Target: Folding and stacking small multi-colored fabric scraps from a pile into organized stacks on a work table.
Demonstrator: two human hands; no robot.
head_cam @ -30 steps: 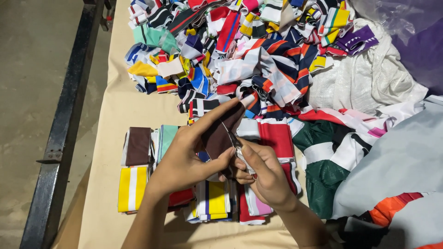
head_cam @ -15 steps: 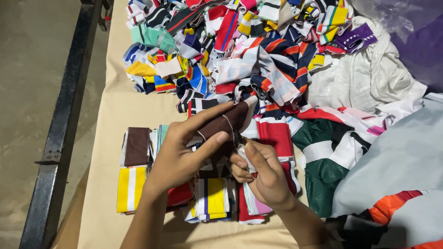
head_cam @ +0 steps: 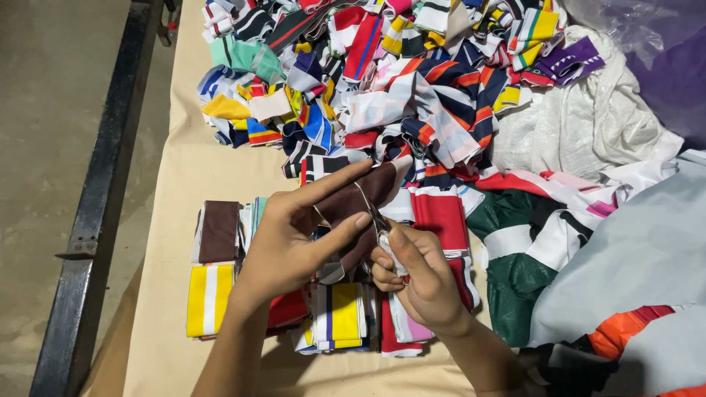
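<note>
My left hand [head_cam: 294, 235] holds a dark brown fabric strip [head_cam: 364, 202] between thumb and fingers, above the table. My right hand [head_cam: 415, 276] grips small thread snips [head_cam: 380, 224], whose blades touch the edge of the brown strip. A thin loose thread arcs from the strip near the blades. Under both hands lie sorted stacks of striped fabric strips: a brown one [head_cam: 219, 230], a yellow and white one [head_cam: 207, 298], a yellow and blue one [head_cam: 340, 317] and a red one [head_cam: 441, 217].
A big heap of mixed coloured strips [head_cam: 382, 81] fills the far side of the beige table [head_cam: 191, 162]. White sacking [head_cam: 581, 125], green cloth [head_cam: 518, 272] and grey cloth [head_cam: 640, 257] lie at the right. A black metal rail [head_cam: 95, 213] runs along the left.
My left hand has turned the brown strip and raised it a little toward the snips. My right hand has stayed in place with the snips at the strip's edge.
</note>
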